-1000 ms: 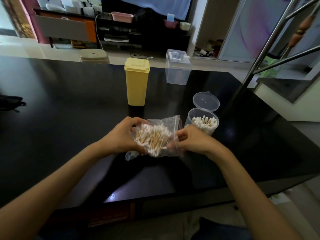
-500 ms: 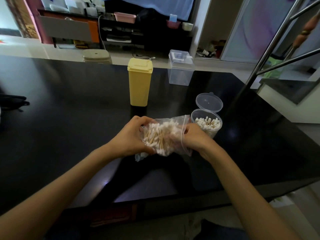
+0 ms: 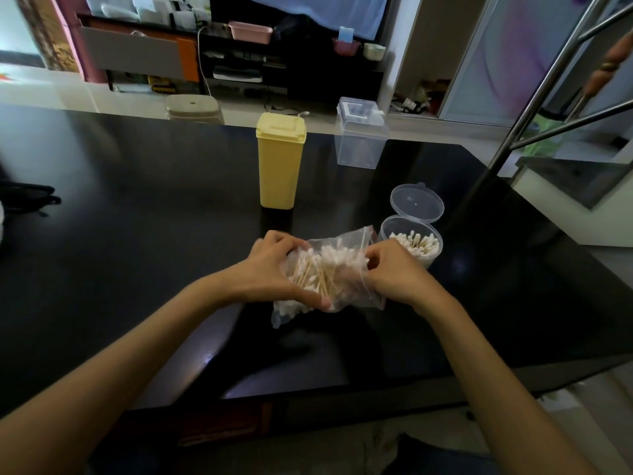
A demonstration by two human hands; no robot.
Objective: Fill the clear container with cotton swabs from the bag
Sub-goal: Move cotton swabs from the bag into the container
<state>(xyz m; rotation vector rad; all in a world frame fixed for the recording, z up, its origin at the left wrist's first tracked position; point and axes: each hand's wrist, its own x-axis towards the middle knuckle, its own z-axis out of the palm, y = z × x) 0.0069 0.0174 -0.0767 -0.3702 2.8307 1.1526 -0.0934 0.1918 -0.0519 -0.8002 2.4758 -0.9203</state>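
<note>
left hand (image 3: 270, 272) fingers grip bag (image 3: 329, 272) | right hand (image 3: 394, 272) pinches it | container (image 3: 412, 243) just beside

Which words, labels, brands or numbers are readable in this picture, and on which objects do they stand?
None can be read.
Bag, yellow box and round container: no print visible.
Yellow item under the far shelf: dark marks, too blurred to read.

At frame centre, a clear bag (image 3: 337, 269) holds white-tipped, tan-stemmed cotton swabs (image 3: 322, 270) on a glossy black table (image 3: 137, 234). Above it stands a plain pale-yellow container (image 3: 279, 166); upper centre shows a pink basket (image 3: 250, 30).
</note>
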